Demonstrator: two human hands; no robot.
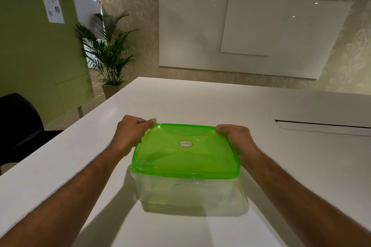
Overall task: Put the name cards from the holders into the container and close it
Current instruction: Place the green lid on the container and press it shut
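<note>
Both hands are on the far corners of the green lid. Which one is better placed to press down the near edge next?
Neither clearly. Left hand and right hand grip the lid's opposite far corners, about equally far from the near edge. Probably slide both back together.

— What sort of place was it?
— An office meeting room: a long white bench (180,102), glass whiteboards (192,32) on the wall at twelve o'clock.
— Anything else?
— A potted palm (108,46) and a posted notice (52,6) at ten o'clock, beside a dark chair (18,122).
</note>
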